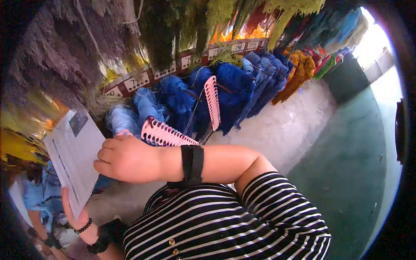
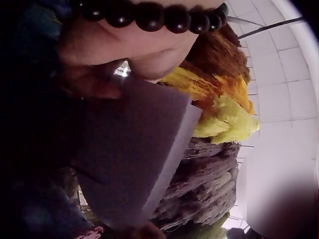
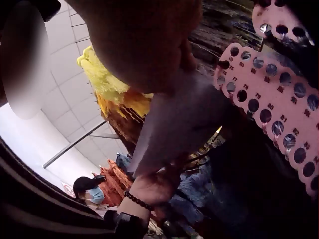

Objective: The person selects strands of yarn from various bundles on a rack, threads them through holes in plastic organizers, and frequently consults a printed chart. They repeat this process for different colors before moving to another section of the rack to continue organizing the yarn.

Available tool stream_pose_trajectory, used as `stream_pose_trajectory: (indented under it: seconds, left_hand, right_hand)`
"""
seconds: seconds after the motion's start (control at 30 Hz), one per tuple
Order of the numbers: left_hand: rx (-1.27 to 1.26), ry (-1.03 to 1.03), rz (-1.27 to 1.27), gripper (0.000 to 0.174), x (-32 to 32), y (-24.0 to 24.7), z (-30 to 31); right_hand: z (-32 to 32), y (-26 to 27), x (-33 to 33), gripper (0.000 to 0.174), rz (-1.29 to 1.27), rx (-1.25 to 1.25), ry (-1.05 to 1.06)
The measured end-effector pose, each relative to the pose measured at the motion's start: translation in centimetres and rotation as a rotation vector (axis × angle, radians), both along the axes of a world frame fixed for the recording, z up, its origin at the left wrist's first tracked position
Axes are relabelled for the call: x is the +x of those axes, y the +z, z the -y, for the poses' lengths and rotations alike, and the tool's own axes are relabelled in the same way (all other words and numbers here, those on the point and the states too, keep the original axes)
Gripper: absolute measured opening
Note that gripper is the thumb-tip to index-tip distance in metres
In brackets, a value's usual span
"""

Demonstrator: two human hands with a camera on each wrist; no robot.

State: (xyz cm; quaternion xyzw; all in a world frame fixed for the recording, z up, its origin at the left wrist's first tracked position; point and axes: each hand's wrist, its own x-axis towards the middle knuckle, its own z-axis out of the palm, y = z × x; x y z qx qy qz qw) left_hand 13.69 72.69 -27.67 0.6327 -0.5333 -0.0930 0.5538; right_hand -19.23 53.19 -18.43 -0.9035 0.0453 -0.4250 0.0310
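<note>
In the head view, my left hand (image 1: 77,216), with a dark beaded bracelet, holds the lower end of a white printed sheet (image 1: 76,151), its thumb on the front. My right hand (image 1: 128,161) has curled fingers at the sheet's right edge. Pink perforated cards (image 1: 167,133) extend from beside that hand; another narrow strip (image 1: 212,102) stands above. The left wrist view shows my left hand (image 2: 134,50) at the folded sheet (image 2: 134,144). Round holes and printed numbers show on the pink card (image 3: 269,107) beside my right hand (image 3: 144,45) in the right wrist view.
Blue yarn skeins (image 1: 234,84) hang below a rail with number labels (image 1: 136,81). Grey-brown yarn (image 1: 47,56) hangs at the upper left, orange skeins (image 1: 299,69) farther right. A person in a cap and mask (image 3: 92,193) is in the background. A green floor (image 1: 346,173) lies to the right.
</note>
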Motion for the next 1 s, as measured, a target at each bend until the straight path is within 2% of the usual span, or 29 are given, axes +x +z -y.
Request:
stream_pose_trajectory:
  seconds: [0.07,0.13,0.27,0.43,0.57,0.63,0.7,0.8,0.87,1.0]
  left_hand:
    - [0.008,-0.091,-0.479,0.041,-1.7,1.2,0.3]
    - [0.016,-0.131,-0.745,0.040,-2.3,1.1,0.3]
    - [0.089,-0.031,-0.875,0.037,-3.0,0.9,0.1]
    - [0.095,-0.039,-0.829,0.037,-5.0,1.3,-0.1]
    - [0.041,-0.062,-0.987,0.038,-8.2,3.0,1.3]
    - [0.069,-0.062,-0.955,0.038,-9.7,3.7,1.6]
    - [0.035,0.004,-0.880,0.036,-9.9,4.0,1.0]
    - [-0.043,0.152,-0.801,0.030,-11.3,4.3,0.8]
    - [-0.111,0.044,-0.812,0.028,-11.3,4.0,0.7]
    - [-0.137,0.018,-0.718,0.028,-12.2,3.8,0.6]
  right_hand:
    - [0.2,0.2,-1.0,0.018,-0.082,0.050,0.050]
    - [0.5,0.1,-1.7,0.018,-0.081,0.104,0.070]
    - [0.7,-0.4,-2.2,0.018,-0.055,0.150,0.096]
    - [0.5,-0.6,-2.6,0.017,-0.053,0.139,0.101]
    - [0.5,-1.2,-2.9,0.016,-0.051,0.156,0.153]
    - [0.6,-1.7,-2.9,0.016,-0.021,0.138,0.212]
    - [0.6,-1.8,-3.5,0.016,-0.153,0.088,0.191]
    - [0.6,-1.9,-4.4,0.025,-0.225,0.061,0.177]
    - [0.3,-2.5,-4.3,0.024,-0.183,0.075,0.164]
    - [0.1,-3.2,-4.7,0.028,-0.179,0.068,0.145]
